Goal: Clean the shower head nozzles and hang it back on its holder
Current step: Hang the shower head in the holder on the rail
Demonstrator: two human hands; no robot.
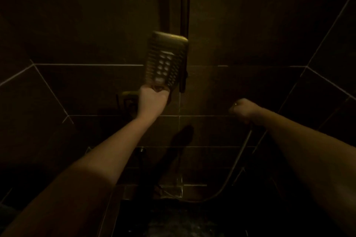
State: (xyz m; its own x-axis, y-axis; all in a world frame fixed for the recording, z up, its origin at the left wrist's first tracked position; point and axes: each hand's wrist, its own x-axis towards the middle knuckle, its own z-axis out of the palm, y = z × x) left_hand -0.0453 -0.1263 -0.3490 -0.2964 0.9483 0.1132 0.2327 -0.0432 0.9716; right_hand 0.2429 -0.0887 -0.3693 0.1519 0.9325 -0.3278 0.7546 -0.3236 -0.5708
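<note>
1. A dim shower corner is seen, lined with large dark wall tiles (86, 90) divided by pale grout lines.
2. A vertical metal rail (185, 5) is fixed to the wall at the centre, running from the top edge down to mid-height.
3. A rectangular shower head (165, 59) is held upright just left of the rail, its right edge overlapping the rail; its nozzle face is turned towards the camera.
4. The shower head rises directly above the left hand (153, 99), which is clenched around the lower end of the head where the handle begins.
5. The right hand (243, 108) is raised to the right, well apart from the shower head and lower than it. It is closed in a fist on the hose (238, 158), and a ring is seen on one finger.
6. The hose is seen dropping from that fist and curving left near the dark floor.
7. A metal wall fitting (128, 100) is partly visible just left of the left wrist.
</note>
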